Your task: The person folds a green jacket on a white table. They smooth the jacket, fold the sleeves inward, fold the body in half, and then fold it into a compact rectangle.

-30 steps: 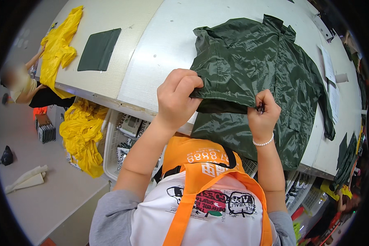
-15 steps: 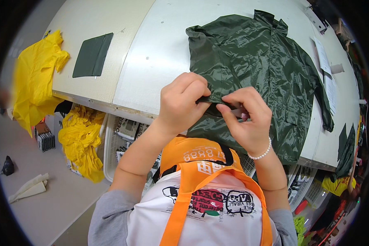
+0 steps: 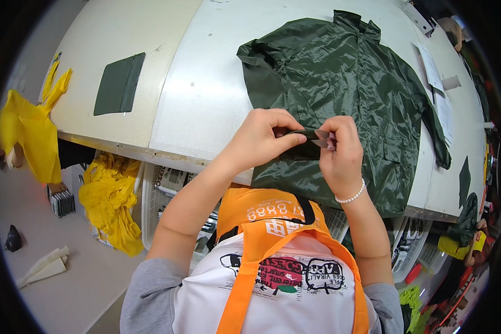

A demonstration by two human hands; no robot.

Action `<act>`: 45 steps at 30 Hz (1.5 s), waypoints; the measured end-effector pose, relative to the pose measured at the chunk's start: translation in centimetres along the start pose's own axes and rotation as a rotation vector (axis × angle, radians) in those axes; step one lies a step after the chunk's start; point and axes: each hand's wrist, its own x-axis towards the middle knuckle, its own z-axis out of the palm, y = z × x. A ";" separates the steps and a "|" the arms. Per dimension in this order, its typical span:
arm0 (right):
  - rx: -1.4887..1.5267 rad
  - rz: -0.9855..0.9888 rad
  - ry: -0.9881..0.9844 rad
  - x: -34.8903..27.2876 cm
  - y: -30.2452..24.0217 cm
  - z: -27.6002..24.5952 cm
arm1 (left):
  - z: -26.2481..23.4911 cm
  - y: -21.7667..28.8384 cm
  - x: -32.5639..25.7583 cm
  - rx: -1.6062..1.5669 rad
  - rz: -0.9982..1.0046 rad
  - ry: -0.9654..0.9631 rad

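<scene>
A yellow garment point(image 3: 39, 147) hangs by the counter's point(image 3: 192, 106) left end, with a folded green piece point(image 3: 118, 84) to its right. Next, the left hand's point(image 3: 266, 136) fingers pinch an edge of the green jacket point(image 3: 353, 83), which is spread over the counter, its near part draping off. Close to that edge, the right hand's point(image 3: 344, 149) fingers hold a small metal tool point(image 3: 321, 142), perhaps snips, though partly hidden. The step looks like trimming; the next move calls for a taut edge. Papers point(image 3: 430, 67) lie beyond the jacket's right sleeve.
</scene>
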 end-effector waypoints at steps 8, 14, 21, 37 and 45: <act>0.195 0.221 -0.107 1.0 1.1 -0.8 | 0.6 0.2 0.8 0.215 0.121 0.085; 0.600 0.637 0.096 0.9 1.7 -1.2 | 0.9 0.2 0.8 0.273 0.221 0.150; 0.465 0.468 0.027 -0.8 4.2 -3.3 | 0.3 0.1 1.0 0.376 0.444 0.282; 0.538 0.439 -0.336 1.1 0.1 -0.3 | -1.2 -1.0 -0.8 0.587 0.695 0.409; 0.404 0.295 -0.367 1.8 -0.7 0.3 | -1.5 -1.0 -1.2 0.555 0.723 0.415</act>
